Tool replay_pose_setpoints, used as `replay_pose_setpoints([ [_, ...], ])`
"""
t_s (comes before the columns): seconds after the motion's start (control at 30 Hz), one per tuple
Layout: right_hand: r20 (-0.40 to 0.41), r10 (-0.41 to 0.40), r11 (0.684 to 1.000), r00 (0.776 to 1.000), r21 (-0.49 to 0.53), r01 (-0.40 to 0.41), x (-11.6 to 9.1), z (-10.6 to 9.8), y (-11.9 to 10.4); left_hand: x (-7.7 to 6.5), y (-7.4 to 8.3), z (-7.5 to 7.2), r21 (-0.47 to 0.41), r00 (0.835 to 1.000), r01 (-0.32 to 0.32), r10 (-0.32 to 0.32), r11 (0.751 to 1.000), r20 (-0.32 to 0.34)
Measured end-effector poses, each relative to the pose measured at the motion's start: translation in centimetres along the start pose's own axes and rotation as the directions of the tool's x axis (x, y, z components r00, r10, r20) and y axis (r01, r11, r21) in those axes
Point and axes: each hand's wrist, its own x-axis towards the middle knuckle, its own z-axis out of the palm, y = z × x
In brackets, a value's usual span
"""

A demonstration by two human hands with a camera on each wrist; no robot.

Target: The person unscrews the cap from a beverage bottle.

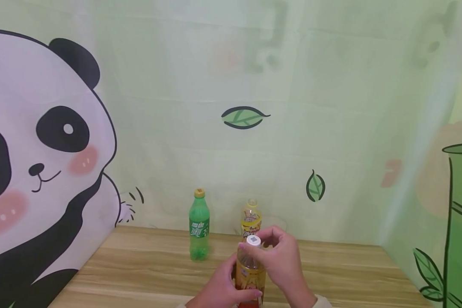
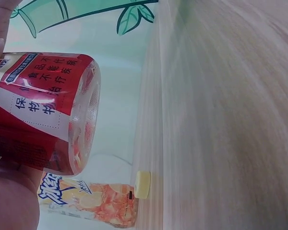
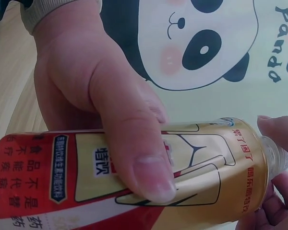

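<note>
At lower centre, left hand (image 1: pixel 225 283) grips a bottle (image 1: pixel 250 276) while right hand (image 1: pixel 288 259) pinches its cap (image 1: pixel 253 240), likely a turning step needing steadiness.

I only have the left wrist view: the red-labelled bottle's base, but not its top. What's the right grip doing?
Observer: The right grip has its thumb and fingers around the white cap at the top of the red-labelled bottle; I can't tell whether it is turning.
Operator: Behind it I see an orange-printed bottle with a yellow cap near its base. Is that bottle closed?
Observer: No, the head view shows the orange-printed bottle with a clear, uncapped neck.
</note>
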Motion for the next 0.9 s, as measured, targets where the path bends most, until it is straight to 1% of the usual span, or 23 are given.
replay_pose_setpoints([
  [0.23,0.045,-0.001,1.000,0.999,0.021,0.000,0.2,-0.2,0.2,0.0,0.1,0.0,-0.004,1.000,0.003,-0.003,1.000,0.003],
  [0.43,0.119,0.007,0.999,0.993,0.043,-0.012,0.4,-0.6,0.3,0.0,0.2,0.1,0.003,1.000,0.000,0.000,1.000,0.000],
  [0.57,0.166,-0.008,0.998,0.986,0.069,-0.003,0.6,-0.8,0.4,-0.1,0.4,0.0,-0.009,1.000,0.017,-0.017,1.000,0.001],
  [0.77,0.241,-0.045,0.992,0.969,0.123,0.015,1.0,-1.1,0.8,-0.1,0.3,0.0,-0.017,1.000,0.028,-0.028,0.999,0.010],
  [0.9,0.297,-0.081,0.989,0.952,0.142,0.040,1.3,-1.4,1.1,0.0,0.1,0.0,-0.010,1.000,0.029,-0.029,1.000,0.010],
])
